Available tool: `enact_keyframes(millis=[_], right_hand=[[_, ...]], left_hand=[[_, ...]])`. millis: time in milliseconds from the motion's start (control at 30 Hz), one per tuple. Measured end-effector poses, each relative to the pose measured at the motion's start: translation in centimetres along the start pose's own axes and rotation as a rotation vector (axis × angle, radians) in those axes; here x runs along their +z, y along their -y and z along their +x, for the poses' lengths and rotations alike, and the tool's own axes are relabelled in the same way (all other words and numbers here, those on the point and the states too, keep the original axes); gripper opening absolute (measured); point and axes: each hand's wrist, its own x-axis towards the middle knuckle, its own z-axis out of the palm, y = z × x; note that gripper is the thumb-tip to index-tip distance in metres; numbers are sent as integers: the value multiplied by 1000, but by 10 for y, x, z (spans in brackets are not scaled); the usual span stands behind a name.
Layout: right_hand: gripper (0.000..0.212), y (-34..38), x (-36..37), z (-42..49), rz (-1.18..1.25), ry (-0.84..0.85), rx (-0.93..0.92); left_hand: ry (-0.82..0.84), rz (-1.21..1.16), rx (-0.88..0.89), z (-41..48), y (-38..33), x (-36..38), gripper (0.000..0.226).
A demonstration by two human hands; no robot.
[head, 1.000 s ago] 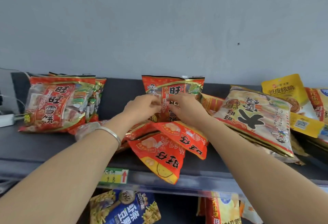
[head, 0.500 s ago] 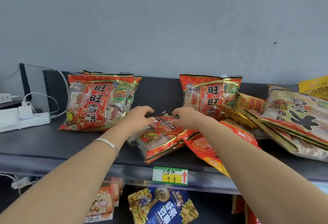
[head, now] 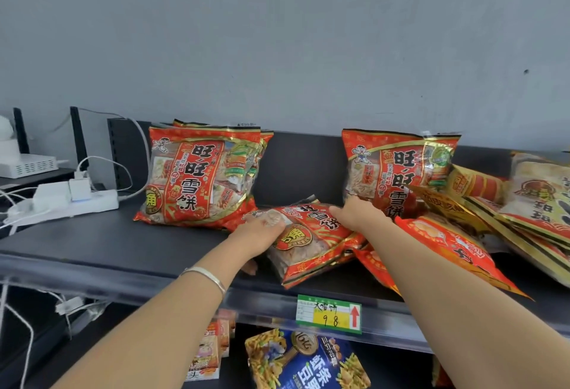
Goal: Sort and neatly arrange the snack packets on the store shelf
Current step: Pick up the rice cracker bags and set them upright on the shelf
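Head: left hand, right hand hold red packet

My left forearm and right forearm bare, left hand and right hand uncovered, one thin silver bangle around my left wrist, smooth plain metal, a little shiny

Left fingers prob. under flat packet; rt-edge packs off-frame.
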Motion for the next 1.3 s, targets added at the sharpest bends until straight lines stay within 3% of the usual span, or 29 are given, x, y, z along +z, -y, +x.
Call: enact_keyframes(millis=[67, 233, 400, 500, 633, 767, 900, 1033, 1200, 1300], right_hand=[[45, 2, 1, 1, 40, -24, -10], [23, 9, -20, -9, 22, -327, -95], [33, 10, -51, -15, 121, -649, -258], [40, 9, -65, -17, 328, -707, -280], [44, 13, -68, -17, 650, -544, -172], [32, 23, -64, -13, 1132, -135, -33], [42, 43, -44, -6, 1150, -50, -114], [63, 85, -28, -10, 1283, 127, -226], [43, 155, 11, -10, 1382, 122, -238], [49, 194, 42, 1, 1431, 8, -158]], left_hand=[[39, -300, -26, 6, -4, 6, 86], [25, -584, -10, 12, -16, 18, 89], [-22, -873, 120, 6, -38, 27, 101], [-140, -1062, 151, 4, -53, 20, 113], [-168, -1221, 146, 9, -61, -7, 123], [-298, -1103, 268, 8, -51, -33, 92], [-385, -1044, 388, 9, -33, -65, 58], [-426, -930, 431, 16, -4, -109, 48], [-449, -767, 445, 37, 33, -168, 39], [-539, -577, 437, 61, 51, -193, 63]])
